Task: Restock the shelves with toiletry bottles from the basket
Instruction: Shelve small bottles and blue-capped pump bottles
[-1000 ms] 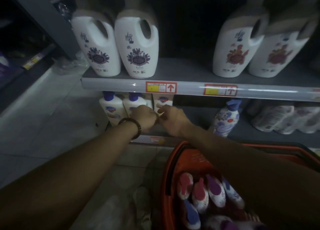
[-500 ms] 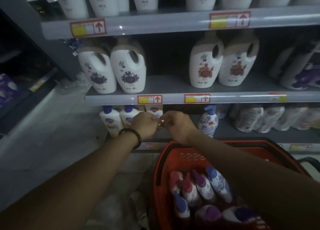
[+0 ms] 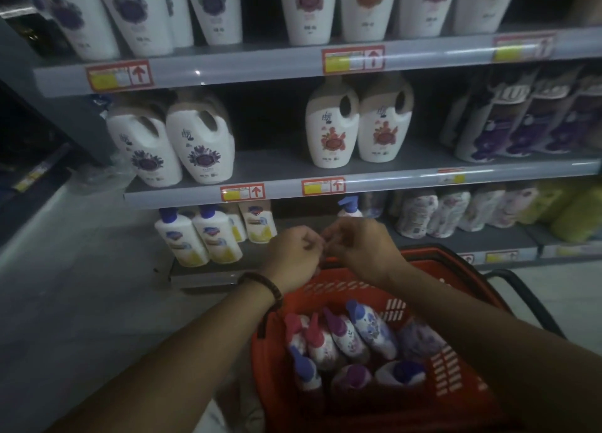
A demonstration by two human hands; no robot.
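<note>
Closest to me, the red basket (image 3: 355, 290) sits low on the right, and the toiletry bottles (image 3: 374, 330) are all in it. The back row of four lies tilted, long axes running from near right to far left, with pink, purple and blue pump caps pointing away from me and a touch left, toward the shelving. The three nearest show me mostly their caps, so I can't tell how their bodies lie. They have floral print on white, and no wording I can read.

Just past the basket's far rim, my left hand (image 3: 293, 256), with a dark bracelet (image 3: 260, 286) on the wrist, and my right hand (image 3: 361, 250) meet, both with fingers curled in and fingertips almost touching. Whether anything is pinched between them, I cannot tell.

Beyond, on the bottom shelf (image 3: 208, 271), blue-capped bottles (image 3: 198, 237) stand upright to the left, each with a blue badge on the front too blurred to read. A blue pump bottle (image 3: 349, 204) peeks out behind my right hand.

Next, the middle shelf (image 3: 277, 168): price tags (image 3: 242, 193) on its edge show red up-arrows beside yellow patches, with print too small to read. Purple-flower jugs (image 3: 202, 145) stand on the left and red-flower jugs (image 3: 332, 129) at centre, each with a dark brush-like mark that I can't read.
</note>
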